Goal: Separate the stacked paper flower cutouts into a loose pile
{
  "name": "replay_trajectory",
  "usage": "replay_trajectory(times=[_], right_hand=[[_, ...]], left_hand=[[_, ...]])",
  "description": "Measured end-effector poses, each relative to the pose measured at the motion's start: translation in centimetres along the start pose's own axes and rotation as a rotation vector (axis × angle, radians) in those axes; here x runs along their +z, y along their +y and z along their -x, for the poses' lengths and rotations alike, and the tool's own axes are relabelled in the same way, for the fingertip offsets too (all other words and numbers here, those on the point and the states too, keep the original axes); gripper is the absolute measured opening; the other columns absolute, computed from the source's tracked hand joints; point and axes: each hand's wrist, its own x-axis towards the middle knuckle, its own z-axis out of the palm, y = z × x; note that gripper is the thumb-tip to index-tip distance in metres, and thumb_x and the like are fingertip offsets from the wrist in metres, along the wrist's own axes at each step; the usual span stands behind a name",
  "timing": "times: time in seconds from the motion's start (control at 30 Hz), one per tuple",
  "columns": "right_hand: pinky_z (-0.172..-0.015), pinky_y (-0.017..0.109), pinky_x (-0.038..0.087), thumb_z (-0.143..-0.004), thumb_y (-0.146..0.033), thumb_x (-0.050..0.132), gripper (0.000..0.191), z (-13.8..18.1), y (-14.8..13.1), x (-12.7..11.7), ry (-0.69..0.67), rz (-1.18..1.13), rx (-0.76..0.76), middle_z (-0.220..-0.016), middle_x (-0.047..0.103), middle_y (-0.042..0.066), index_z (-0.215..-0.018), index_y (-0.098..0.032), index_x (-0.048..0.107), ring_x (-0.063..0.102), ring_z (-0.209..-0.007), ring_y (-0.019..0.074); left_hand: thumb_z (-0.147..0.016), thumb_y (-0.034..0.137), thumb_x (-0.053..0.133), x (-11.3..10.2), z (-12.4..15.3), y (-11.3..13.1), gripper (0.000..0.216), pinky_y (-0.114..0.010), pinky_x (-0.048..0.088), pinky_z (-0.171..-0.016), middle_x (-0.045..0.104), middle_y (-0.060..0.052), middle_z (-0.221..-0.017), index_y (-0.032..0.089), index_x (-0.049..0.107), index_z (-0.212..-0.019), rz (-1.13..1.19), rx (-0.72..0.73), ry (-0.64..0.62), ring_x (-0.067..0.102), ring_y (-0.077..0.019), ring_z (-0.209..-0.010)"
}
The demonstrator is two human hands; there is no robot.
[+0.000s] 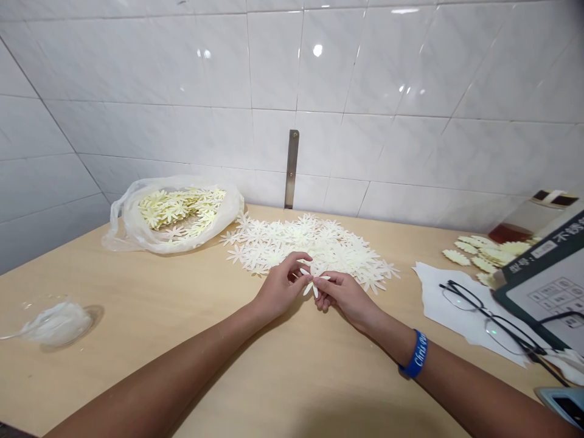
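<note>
My left hand (280,287) and my right hand (344,296) meet over the wooden table (150,328), both pinching one small pale flower-shaped cutout (311,282) between their fingertips. Just beyond them lies a spread pile of the same cream flower cutouts (310,246). A blue wristband (416,356) circles my right wrist.
A clear plastic bag (130,228) with yellowish flower cutouts sits at the back left. A crumpled clear wrapper (55,322) lies at the left. At the right are eyeglasses (483,313) on white paper, leaf-shaped cutouts (490,252), a box (547,286) and a jar (531,219). Tiled walls close the corner.
</note>
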Motion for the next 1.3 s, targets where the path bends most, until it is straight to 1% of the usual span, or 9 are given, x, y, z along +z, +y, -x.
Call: replay_trajectory(times=[0.13, 0.2, 0.4, 0.7, 0.9, 1.03, 1.13, 1.2, 1.3], right_hand=[[-0.046, 0.023, 0.042, -0.076, -0.054, 0.068, 0.043, -0.1, 0.3, -0.2, 0.027, 0.012, -0.015, -0.050, 0.060, 0.002, -0.061, -0.015, 0.060, 0.054, -0.043, 0.0105], [-0.045, 0.023, 0.041, -0.076, -0.057, 0.068, 0.044, -0.3, 0.5, -0.3, 0.049, -0.005, -0.015, -0.050, 0.060, 0.001, -0.062, -0.015, 0.060, 0.054, -0.043, 0.0108], [-0.045, 0.022, 0.039, -0.077, -0.055, 0.067, 0.043, -0.6, 0.7, -0.2, 0.089, -0.040, -0.042, -0.049, 0.057, 0.000, -0.062, -0.016, 0.059, 0.052, -0.043, 0.0101], [-0.050, 0.025, 0.039, -0.084, -0.052, 0.060, 0.039, -0.2, 0.9, 0.4, 0.107, 0.045, -0.118, -0.055, 0.056, 0.000, -0.065, -0.018, 0.059, 0.051, -0.050, 0.0116], [-0.053, 0.026, 0.041, -0.086, -0.052, 0.058, 0.040, 0.2, 0.7, 0.3, 0.116, 0.087, -0.083, -0.056, 0.055, 0.000, -0.064, -0.019, 0.058, 0.050, -0.052, 0.0125], [-0.054, 0.027, 0.042, -0.086, -0.052, 0.057, 0.037, 0.1, 0.9, 0.0, 0.082, 0.088, -0.077, -0.058, 0.055, 0.000, -0.071, -0.019, 0.061, 0.052, -0.054, 0.0131], [-0.056, 0.028, 0.044, -0.086, -0.049, 0.058, 0.034, -0.1, 1.0, -0.2, 0.082, 0.062, -0.065, -0.062, 0.058, 0.002, -0.074, -0.018, 0.062, 0.055, -0.056, 0.0135], [-0.056, 0.028, 0.045, -0.087, -0.048, 0.058, 0.034, -0.2, 1.0, -0.3, 0.082, 0.046, -0.054, -0.062, 0.060, 0.002, -0.074, -0.017, 0.063, 0.056, -0.056, 0.0135], [-0.055, 0.027, 0.046, -0.084, -0.048, 0.061, 0.035, -0.3, 0.8, -0.2, 0.075, 0.011, -0.052, -0.063, 0.062, 0.003, -0.071, -0.016, 0.064, 0.057, -0.055, 0.0130]], left_hand=[[-0.083, 0.025, 0.057, 0.1, 0.1, 0.1, 0.024, -0.026, 0.050, -0.072, 0.053, -0.008, -0.130, 0.023, 0.061, -0.107, -0.017, 0.065, -0.038, 0.060, -0.0158, -0.092], [-0.083, 0.026, 0.057, 0.2, 0.0, 0.0, 0.020, -0.026, 0.050, -0.072, 0.049, -0.008, -0.135, 0.023, 0.067, -0.100, -0.026, 0.065, -0.058, 0.059, -0.0180, -0.100], [-0.077, 0.029, 0.065, 0.3, -1.4, -0.3, 0.014, -0.024, 0.050, -0.066, 0.059, -0.010, -0.112, 0.017, 0.070, -0.075, 0.086, -0.061, -0.029, 0.062, -0.0176, -0.090], [-0.077, 0.030, 0.064, -0.1, -2.1, -0.3, 0.014, -0.028, 0.047, -0.079, 0.060, -0.008, -0.104, 0.017, 0.064, -0.072, 0.213, -0.097, -0.042, 0.058, -0.0194, -0.095], [-0.082, 0.034, 0.060, -1.7, -2.2, -0.8, 0.019, -0.025, 0.045, -0.068, 0.056, 0.000, -0.075, 0.018, 0.054, -0.073, 0.423, -0.236, 0.169, 0.052, -0.0108, -0.066], [-0.082, 0.035, 0.060, -3.0, -3.2, -1.7, 0.018, -0.028, 0.048, -0.069, 0.057, 0.002, -0.067, 0.019, 0.052, -0.078, 0.333, -0.289, 0.295, 0.054, -0.0123, -0.062], [-0.081, 0.029, 0.059, -3.6, -3.4, -1.5, 0.015, -0.036, 0.047, -0.089, 0.065, -0.006, -0.098, 0.020, 0.057, -0.093, 0.068, -0.185, 0.432, 0.061, -0.0193, -0.093], [-0.084, 0.025, 0.057, -3.7, -3.0, -1.1, 0.020, -0.040, 0.036, -0.106, 0.057, -0.009, -0.124, 0.022, 0.059, -0.103, -0.175, -0.015, 0.517, 0.050, -0.0227, -0.121], [-0.088, 0.021, 0.050, -2.9, -2.1, -0.5, 0.019, -0.040, 0.034, -0.108, 0.056, -0.010, -0.124, 0.022, 0.064, -0.102, -0.367, 0.229, 0.417, 0.047, -0.0232, -0.123]])
